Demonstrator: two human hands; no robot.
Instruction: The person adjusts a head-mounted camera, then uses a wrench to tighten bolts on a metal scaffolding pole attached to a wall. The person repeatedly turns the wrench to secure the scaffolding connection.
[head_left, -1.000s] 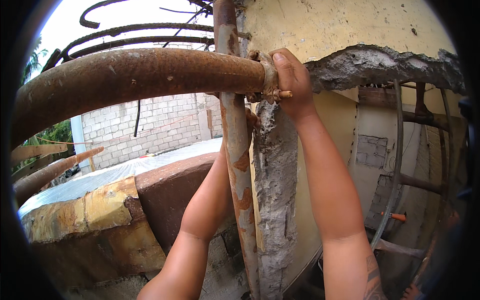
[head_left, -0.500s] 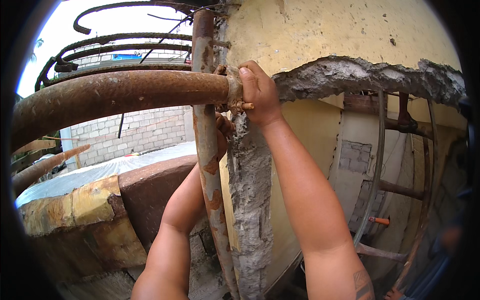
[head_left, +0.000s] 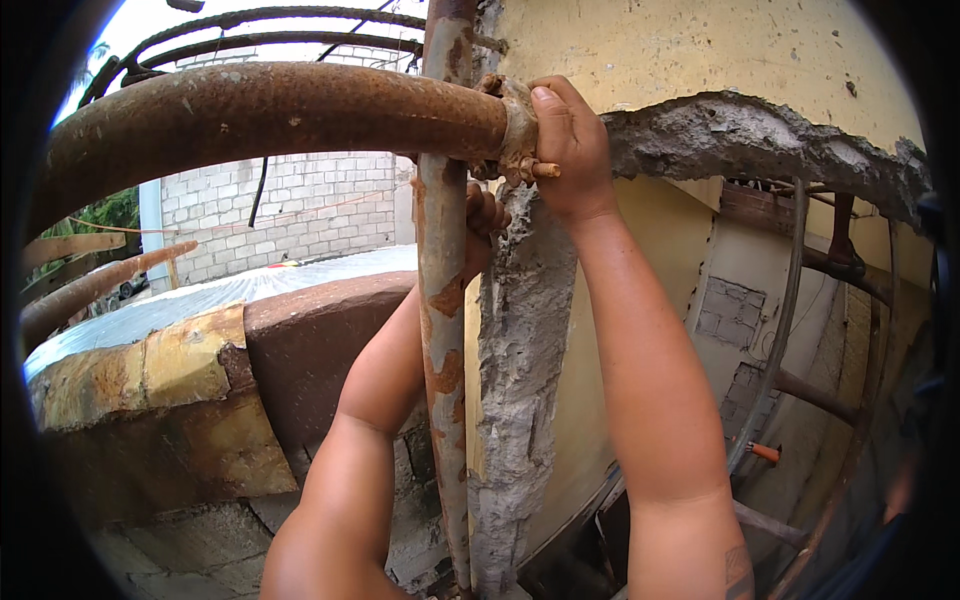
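A thick rusty horizontal pipe meets a peeling vertical pipe at a rusty scaffold clamp. My right hand is closed against the clamp's right side, thumb up top, with a short bolt end poking out beside it. Just below the joint, my left hand reaches behind the vertical pipe. Its fingers are curled, and the pipe hides most of the palm, so what it grips does not show.
A broken concrete edge runs down behind the vertical pipe. Jagged concrete juts from the yellow wall. Bent rebar sticks out at upper left, above a rusty metal sheet. At right, another person's foot rests on scaffolding.
The pipes, clamp and both hands now appear higher and farther right as the whole view has shifted. Both hands keep their places at the joint.
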